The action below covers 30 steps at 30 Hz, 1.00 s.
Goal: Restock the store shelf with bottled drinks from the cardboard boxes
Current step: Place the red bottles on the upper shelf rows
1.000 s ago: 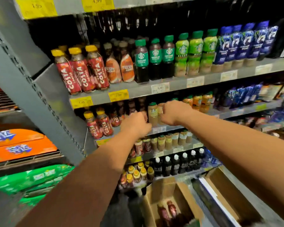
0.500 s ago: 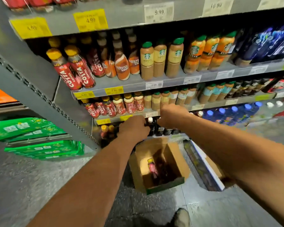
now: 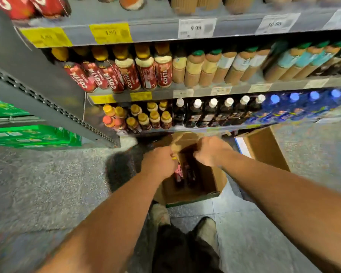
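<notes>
Bottles (image 3: 182, 170) in cardboard box (image 3: 215, 180) | left hand (image 3: 158, 164) touching | right hand (image 3: 211, 152) above

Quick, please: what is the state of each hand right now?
Left hand: closed on a bottle in the cardboard box.
Right hand: curled over the box; holding anything cannot be told.

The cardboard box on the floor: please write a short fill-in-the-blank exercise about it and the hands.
1. Both hands reach down into the open cardboard box standing on the ____.
2. The left hand is beside a bottle with a ____ label.
3. The right hand is above the ____.
4. Black bottles on the lowest shelf have ____ caps.

Missing words: floor; red; box; white
</notes>
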Available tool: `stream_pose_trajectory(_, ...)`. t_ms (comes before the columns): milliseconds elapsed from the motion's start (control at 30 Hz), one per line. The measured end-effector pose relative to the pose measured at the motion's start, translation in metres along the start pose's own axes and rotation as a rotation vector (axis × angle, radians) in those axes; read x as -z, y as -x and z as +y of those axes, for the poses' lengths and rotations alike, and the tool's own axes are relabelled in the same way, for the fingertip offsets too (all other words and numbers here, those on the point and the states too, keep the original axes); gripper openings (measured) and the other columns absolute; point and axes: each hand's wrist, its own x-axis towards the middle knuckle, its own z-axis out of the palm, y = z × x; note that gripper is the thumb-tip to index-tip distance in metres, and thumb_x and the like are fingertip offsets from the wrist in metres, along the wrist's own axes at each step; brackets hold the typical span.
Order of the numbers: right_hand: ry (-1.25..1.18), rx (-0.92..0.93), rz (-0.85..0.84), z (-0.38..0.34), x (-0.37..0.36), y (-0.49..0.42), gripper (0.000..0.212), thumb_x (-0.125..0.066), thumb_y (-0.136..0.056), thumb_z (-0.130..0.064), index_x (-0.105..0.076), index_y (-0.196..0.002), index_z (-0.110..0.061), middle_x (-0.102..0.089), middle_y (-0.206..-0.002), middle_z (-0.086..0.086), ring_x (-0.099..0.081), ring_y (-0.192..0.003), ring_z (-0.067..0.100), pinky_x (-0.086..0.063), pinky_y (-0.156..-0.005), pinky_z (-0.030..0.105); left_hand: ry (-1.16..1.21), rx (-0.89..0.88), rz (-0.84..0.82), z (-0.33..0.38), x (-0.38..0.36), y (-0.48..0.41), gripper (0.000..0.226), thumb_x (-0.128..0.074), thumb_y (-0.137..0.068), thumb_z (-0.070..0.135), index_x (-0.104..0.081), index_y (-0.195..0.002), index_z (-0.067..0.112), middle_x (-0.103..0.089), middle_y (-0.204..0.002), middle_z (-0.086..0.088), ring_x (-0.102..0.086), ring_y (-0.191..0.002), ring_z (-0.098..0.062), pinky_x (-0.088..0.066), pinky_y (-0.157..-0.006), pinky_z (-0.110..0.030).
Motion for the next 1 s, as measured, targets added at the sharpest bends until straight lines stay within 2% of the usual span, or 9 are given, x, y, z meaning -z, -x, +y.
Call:
stream_pose_trajectory(100, -0.04, -0.057, -0.016, 0.009, -0.027, -0.02, 0.048, -0.044, -0.084, -0.041, -0.061, -0.118, -0.012, -0.062, -0.119, 0.014, -0.058, -0.108, 0.033, -0.047, -0.085, 0.034, 0.004, -0.012, -0.051, -0.011, -0.031, -0.026, 0.025, -0.053, -0.091, 0.028, -0.059, -0.113, 0.018, -0.063, -0.112, -0.007, -0.059, -0.102, -0.029, -0.046, -0.078, -0.033)
stream_pose_trajectory(200, -0.111, -0.118, -0.028, 0.024, -0.058, -0.046, 0.041, -0.052, -0.088, -0.035, -0.057, -0.12, -0.009, -0.058, -0.12, 0.015, -0.056, -0.11, 0.032, -0.045, -0.085, 0.033, 0.05, 0.033, -0.08, -0.022, -0.073, -0.055, 0.019, -0.051, -0.089, 0.029, -0.058, -0.106, 0.022, -0.062, -0.107, -0.003, -0.059, -0.1, -0.027, -0.05, -0.081, -0.036)
stream_pose_trajectory(367, -0.171, -0.172, -0.107, 0.047, -0.126, -0.098, 0.024, -0.055, -0.088, -0.027, -0.06, -0.108, -0.015, -0.056, -0.091, 0.005, -0.057, -0.087, 0.023, -0.048, -0.075, 0.03, 0.115, 0.095, -0.141, -0.039, -0.154, -0.102, 0.015, -0.054, -0.089, 0.027, -0.059, -0.103, 0.023, -0.058, -0.091, 0.003, -0.057, -0.084, -0.016, -0.046, -0.068, -0.029)
stream_pose_trajectory(467, -0.212, -0.18, -0.159, 0.06, -0.172, -0.138, 0.019, -0.056, -0.09, -0.03, -0.06, -0.102, -0.017, -0.054, -0.08, 0.0, -0.054, -0.073, 0.016, -0.043, -0.063, 0.027, 0.16, 0.141, -0.151, -0.052, -0.203, -0.134, 0.014, -0.054, -0.09, 0.025, -0.06, -0.101, 0.02, -0.059, -0.089, 0.004, -0.057, -0.079, -0.013, -0.045, -0.064, -0.026)
stream_pose_trajectory(533, -0.264, -0.186, -0.199, 0.07, -0.202, -0.163, 0.016, -0.058, -0.091, -0.031, -0.059, -0.1, -0.017, -0.056, -0.081, 0.0, -0.056, -0.072, 0.013, -0.046, -0.061, 0.025, 0.189, 0.169, -0.145, -0.062, -0.233, -0.157, 0.02, -0.054, -0.09, 0.025, -0.061, -0.107, 0.018, -0.062, -0.095, 0.001, -0.061, -0.086, -0.017, -0.05, -0.071, -0.032)
stream_pose_trajectory(600, -0.297, -0.194, -0.243, 0.079, -0.234, -0.186, 0.019, -0.058, -0.091, -0.028, -0.059, -0.105, -0.015, -0.061, -0.091, 0.004, -0.061, -0.081, 0.017, -0.054, -0.074, 0.031, 0.211, 0.237, -0.174, -0.073, -0.261, -0.178, 0.025, -0.054, -0.091, 0.026, -0.058, -0.114, 0.018, -0.063, -0.104, -0.003, -0.06, -0.095, -0.022, -0.052, -0.08, -0.037)
stream_pose_trajectory(733, -0.241, -0.196, -0.288, 0.094, -0.292, -0.234, 0.03, -0.055, -0.09, -0.031, -0.055, -0.117, -0.017, -0.061, -0.11, 0.006, -0.06, -0.092, 0.02, -0.054, -0.082, 0.035, 0.254, 0.386, -0.235, -0.092, -0.314, -0.221, 0.038, -0.054, -0.092, 0.032, -0.051, -0.128, 0.019, -0.056, -0.123, -0.006, -0.053, -0.114, -0.028, -0.044, -0.09, -0.038)
stream_pose_trajectory(867, -0.292, -0.288, -0.238, 0.098, -0.329, -0.279, 0.045, -0.053, -0.092, -0.036, -0.05, -0.132, -0.015, -0.055, -0.126, 0.012, -0.056, -0.11, 0.03, -0.045, -0.081, 0.033, 0.453, 0.517, -0.157, -0.103, -0.36, -0.259, 0.055, -0.054, -0.092, 0.04, -0.04, -0.137, 0.013, -0.044, -0.135, -0.011, -0.047, -0.122, -0.032, -0.04, -0.096, -0.037)
stream_pose_trajectory(1000, -0.404, -0.376, -0.175, 0.1, -0.36, -0.311, 0.056, -0.056, -0.089, -0.042, -0.046, -0.134, -0.01, -0.053, -0.128, 0.015, -0.056, -0.113, 0.032, -0.048, -0.089, 0.038, 0.723, 0.607, -0.094, -0.111, -0.395, -0.288, 0.075, -0.067, -0.084, 0.039, -0.032, -0.143, 0.01, -0.038, -0.142, -0.013, -0.043, -0.127, -0.033, -0.041, -0.102, -0.045)
